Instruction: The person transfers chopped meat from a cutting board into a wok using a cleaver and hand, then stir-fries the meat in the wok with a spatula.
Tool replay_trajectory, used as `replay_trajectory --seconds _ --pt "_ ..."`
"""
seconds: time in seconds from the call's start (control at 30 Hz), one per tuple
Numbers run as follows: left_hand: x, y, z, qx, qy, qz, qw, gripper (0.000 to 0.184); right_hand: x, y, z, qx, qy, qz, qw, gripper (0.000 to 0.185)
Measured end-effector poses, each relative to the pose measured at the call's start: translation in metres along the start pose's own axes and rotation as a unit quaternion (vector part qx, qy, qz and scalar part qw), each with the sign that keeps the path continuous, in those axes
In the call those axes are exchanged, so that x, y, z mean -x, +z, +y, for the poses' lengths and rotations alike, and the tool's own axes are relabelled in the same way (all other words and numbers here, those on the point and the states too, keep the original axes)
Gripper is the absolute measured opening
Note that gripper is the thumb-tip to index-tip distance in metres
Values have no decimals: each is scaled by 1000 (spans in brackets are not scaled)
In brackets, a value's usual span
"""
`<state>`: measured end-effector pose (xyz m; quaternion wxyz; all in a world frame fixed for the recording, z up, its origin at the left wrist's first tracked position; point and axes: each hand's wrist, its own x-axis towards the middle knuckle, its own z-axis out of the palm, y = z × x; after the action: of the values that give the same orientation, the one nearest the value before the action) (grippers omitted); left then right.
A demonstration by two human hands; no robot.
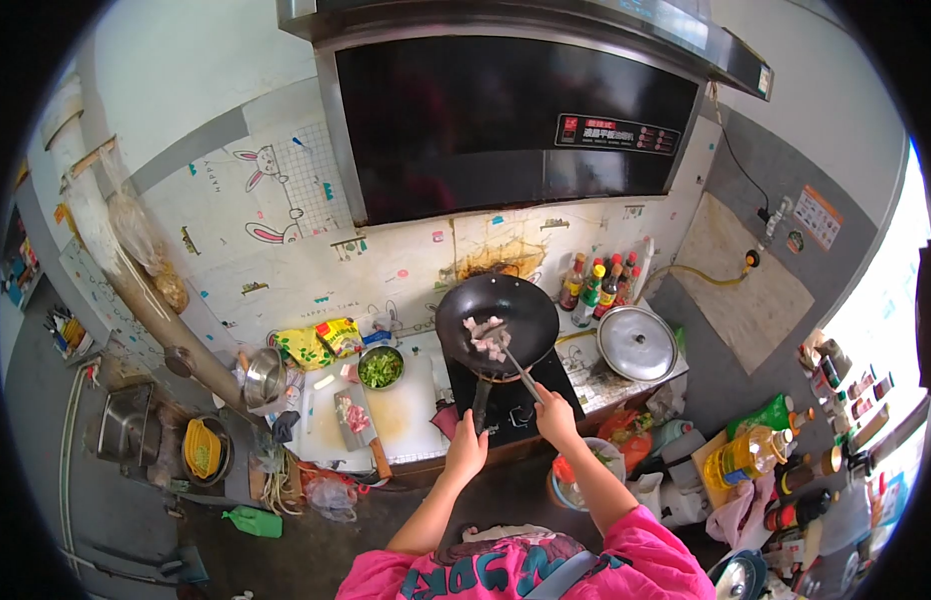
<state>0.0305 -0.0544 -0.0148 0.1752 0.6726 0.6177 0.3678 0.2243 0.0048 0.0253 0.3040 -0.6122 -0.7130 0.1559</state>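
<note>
A dark wok [466,320] sits tilted on the black gas stove [526,405], with pale pink pieces of meat [491,345] in it. My left hand [467,448] is closed around the wok's handle [482,398]. In my right hand [557,418] is the handle of a metal spatula [524,375], whose far end reaches in among the meat. Left of the stove, a cleaver [364,425] with some meat on its blade lies on the white cutting board [411,420]. Beside it stands a metal bowl of chopped greens [381,368].
Several sauce bottles [596,290] and a large pot lid [637,343] are right of the stove. A range hood [516,120] hangs above. Yellow packets [321,342] and a metal pan [265,378] sit at the counter's left. Bags and a bin [591,475] stand below at the right.
</note>
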Motion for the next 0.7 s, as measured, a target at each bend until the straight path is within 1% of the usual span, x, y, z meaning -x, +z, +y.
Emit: replay_trajectory --seconds 0.13,0.23,0.37,0.43,0.53,0.7 --pt "1 2 -3 -12 1 2 1000 59 -3 9 -1 27 -18 -31 999 47" --pt "1 2 -3 -11 -1 0 1000 59 -8 16 -2 30 -28 -28 999 48" --pt "1 2 -2 -10 -1 3 1000 59 -13 20 -7 30 -7 -54 998 49" --pt "1 0 0 -12 -4 2 1000 59 -13 20 -9 27 -11 -56 998 50" --pt "0 -6 6 16 -42 -42 998 59 -8 17 -2 28 -20 -54 998 51" --pt "-1 -8 7 18 -49 -50 997 60 2 5 9 31 -5 -56 998 50"
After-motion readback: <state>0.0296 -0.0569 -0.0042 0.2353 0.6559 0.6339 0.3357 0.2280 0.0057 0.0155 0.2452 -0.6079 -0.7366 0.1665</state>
